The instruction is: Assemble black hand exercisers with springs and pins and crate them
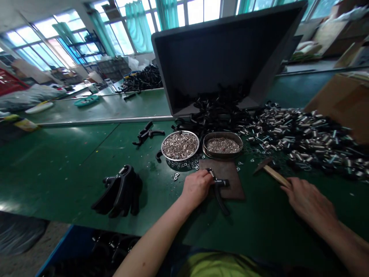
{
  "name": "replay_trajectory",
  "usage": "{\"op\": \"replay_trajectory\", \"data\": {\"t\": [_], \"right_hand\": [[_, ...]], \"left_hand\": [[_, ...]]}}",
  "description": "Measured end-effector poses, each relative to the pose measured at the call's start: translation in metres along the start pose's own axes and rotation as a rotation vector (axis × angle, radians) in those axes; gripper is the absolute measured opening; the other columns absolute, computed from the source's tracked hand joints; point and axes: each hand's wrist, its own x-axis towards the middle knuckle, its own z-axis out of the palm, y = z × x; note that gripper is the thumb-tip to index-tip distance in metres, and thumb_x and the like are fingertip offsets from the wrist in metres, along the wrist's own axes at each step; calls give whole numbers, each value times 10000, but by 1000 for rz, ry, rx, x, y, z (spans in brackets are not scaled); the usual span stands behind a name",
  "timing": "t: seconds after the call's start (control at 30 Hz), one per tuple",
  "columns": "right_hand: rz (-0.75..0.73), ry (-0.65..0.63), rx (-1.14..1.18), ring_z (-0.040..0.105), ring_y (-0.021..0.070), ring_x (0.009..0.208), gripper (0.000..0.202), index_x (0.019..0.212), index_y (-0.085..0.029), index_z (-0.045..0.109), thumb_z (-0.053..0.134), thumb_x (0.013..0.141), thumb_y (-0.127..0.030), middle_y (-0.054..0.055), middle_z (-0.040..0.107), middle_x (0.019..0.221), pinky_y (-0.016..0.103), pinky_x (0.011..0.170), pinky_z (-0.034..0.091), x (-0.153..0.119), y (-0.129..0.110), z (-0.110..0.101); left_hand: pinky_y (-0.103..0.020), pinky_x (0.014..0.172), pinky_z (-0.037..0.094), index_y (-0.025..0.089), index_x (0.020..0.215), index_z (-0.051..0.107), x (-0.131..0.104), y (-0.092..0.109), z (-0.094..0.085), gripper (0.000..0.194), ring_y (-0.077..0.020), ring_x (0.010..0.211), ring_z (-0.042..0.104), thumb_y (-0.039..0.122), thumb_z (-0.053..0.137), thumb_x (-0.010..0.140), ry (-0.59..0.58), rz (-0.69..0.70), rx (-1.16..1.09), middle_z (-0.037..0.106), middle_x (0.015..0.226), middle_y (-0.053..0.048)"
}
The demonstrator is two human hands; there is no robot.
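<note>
My left hand (198, 187) is closed on a black lever handle with a metal fitting (221, 192). The part lies over a dark flat plate (235, 171), its curved arm reaching past the plate's near edge. My right hand (309, 198) wraps round the wooden handle of a hammer (275, 174), whose metal head is to the right of the plate. Just beyond the plate are a round dish of small metal pins (180, 145) and an oval tin of tiny metal pieces (223, 145). Small metal nuts (176, 176) lie loose near the dish.
Several black handles (121, 190) are grouped at left. A big grey bin (230, 50) lies tipped at the back, black parts (213, 115) spilling out. Metal fittings (311, 134) are heaped at right beside a cardboard box (343, 104). A blue crate (62, 246) sits below the table edge.
</note>
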Motion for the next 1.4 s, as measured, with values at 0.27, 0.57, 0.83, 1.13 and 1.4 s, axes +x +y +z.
{"op": "replay_trajectory", "data": {"t": [0.27,0.57,0.83,1.13,1.4], "right_hand": [[-205,-6,546,640,225,1015,427,1333,-237,447,313,939,-331,67,612,1254,351,810,525,18,-87,-53],[-115,-256,866,680,217,812,436,1271,-223,536,365,912,-402,78,713,925,336,694,552,5,-99,-39],[-7,-281,887,643,179,609,476,1279,-218,533,343,908,-446,43,682,734,269,522,515,-40,-100,-52],[-471,-24,401,655,179,720,457,1381,-302,431,321,940,-261,54,669,920,287,602,530,-29,-109,-40],[-326,194,89,603,250,804,355,1107,-252,665,385,905,-335,98,655,898,345,565,478,-15,-21,-15]], "left_hand": [[-237,589,377,226,863,600,-5,5,3,204,-149,828,550,325,436,933,21,-43,-45,634,888,-9],[-273,771,483,225,1119,549,-23,6,0,264,-172,929,579,334,529,879,33,-155,-229,581,1089,-57],[-317,805,496,183,1073,559,-38,11,7,260,-187,906,598,228,586,819,85,-392,-408,611,1012,-60],[-300,750,484,258,1149,628,-35,10,-2,363,-173,818,585,141,500,830,31,-297,-367,603,954,-60],[-317,678,527,168,1211,599,-27,21,-3,452,-159,699,617,287,612,774,-79,-724,-1470,669,929,-77]]}}
